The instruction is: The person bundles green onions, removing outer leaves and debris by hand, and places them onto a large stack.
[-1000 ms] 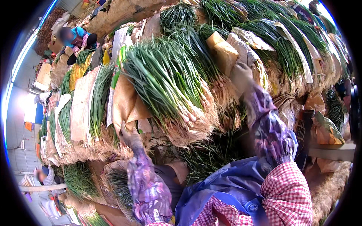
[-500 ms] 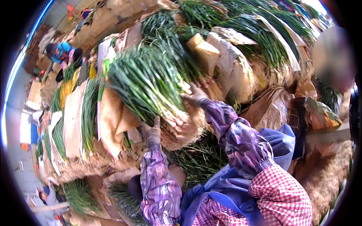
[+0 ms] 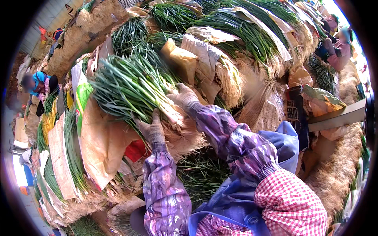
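Note:
A thick bundle of green onions (image 3: 138,86) lies slanted in front of me, its dark green leaves at the upper left. Pale stems and hairy roots (image 3: 183,135) point toward me at the lower right. My left hand (image 3: 151,128), in a dirty knit glove, grips the bundle's near side with the thumb up and the other fingers mostly hidden. On the far side, my gloved right hand (image 3: 184,98) is closed round the stems. Just left of the bundle hangs a tan sack sheet (image 3: 102,143), with a red piece (image 3: 136,150) beside my left wrist.
Rows of green onions (image 3: 252,37) stand behind, parted by sack sheets. More wrapped bundles (image 3: 65,153) line the left. Loose leaves (image 3: 202,173) lie below my hands. A pale beam (image 3: 338,114) juts in at right. People sit at the far left (image 3: 41,84) and upper right (image 3: 340,51).
The view has swung, so the surroundings sit farther left. My hands are closer together on the bundle. The red piece by my left wrist now shows, as do the people at upper right.

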A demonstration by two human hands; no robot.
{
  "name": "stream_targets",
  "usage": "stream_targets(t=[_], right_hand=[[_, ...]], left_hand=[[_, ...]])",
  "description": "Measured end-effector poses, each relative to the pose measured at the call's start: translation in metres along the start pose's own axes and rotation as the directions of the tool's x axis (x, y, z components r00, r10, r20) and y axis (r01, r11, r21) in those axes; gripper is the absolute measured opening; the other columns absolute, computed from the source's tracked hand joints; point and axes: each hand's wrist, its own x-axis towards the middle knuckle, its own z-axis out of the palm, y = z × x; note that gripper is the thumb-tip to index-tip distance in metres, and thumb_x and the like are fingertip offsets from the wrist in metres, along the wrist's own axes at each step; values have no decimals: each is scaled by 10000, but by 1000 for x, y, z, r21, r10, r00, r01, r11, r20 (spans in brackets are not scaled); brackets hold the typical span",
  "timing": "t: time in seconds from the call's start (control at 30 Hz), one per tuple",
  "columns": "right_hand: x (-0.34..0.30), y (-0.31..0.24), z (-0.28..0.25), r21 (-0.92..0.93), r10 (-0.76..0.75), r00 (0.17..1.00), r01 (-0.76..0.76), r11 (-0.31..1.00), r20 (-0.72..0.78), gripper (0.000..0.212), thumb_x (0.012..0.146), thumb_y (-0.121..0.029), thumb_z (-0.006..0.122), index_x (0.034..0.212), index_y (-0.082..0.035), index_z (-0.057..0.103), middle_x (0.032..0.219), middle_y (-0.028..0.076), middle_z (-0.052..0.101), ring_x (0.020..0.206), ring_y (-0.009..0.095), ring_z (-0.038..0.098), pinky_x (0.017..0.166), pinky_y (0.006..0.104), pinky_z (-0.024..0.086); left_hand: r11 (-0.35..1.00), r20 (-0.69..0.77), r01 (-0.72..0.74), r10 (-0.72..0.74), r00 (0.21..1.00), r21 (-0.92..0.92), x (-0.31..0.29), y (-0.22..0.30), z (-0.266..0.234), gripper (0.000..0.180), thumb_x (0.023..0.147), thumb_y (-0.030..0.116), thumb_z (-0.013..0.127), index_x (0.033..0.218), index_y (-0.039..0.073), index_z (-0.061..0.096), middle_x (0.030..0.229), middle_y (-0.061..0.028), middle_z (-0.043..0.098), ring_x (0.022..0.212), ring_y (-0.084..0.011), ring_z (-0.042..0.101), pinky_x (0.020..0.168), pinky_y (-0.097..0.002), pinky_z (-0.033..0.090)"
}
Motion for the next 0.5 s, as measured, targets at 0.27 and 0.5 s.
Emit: stream_targets(t=[0.27, 0.5], right_hand=[[82, 123, -75, 187, -307, 947, 320, 929, -93, 523, 795, -302, 711, 1175, -4, 510, 1064, 177, 613, 982, 191, 590, 805, 295, 474], [-82, 15, -22, -284, -560, 784, 491, 824, -268, 358, 746, -176, 708, 1085, -133, 601, 1049, 86, 590, 930, 285, 577, 813, 364, 488]], left_hand=[[942, -55, 78, -101, 993, -326, 19, -33, -27, 684, 735, 47, 752, 1318, 21, 396, 1294, -109, 487, 1135, -238, 473, 991, -339, 359], [967, -3, 206, -209, 978, -153, -7, -55, -138, 520, 825, 128, 682, 1269, 29, 431, 1122, -64, 544, 902, -156, 580, 721, -250, 488]])
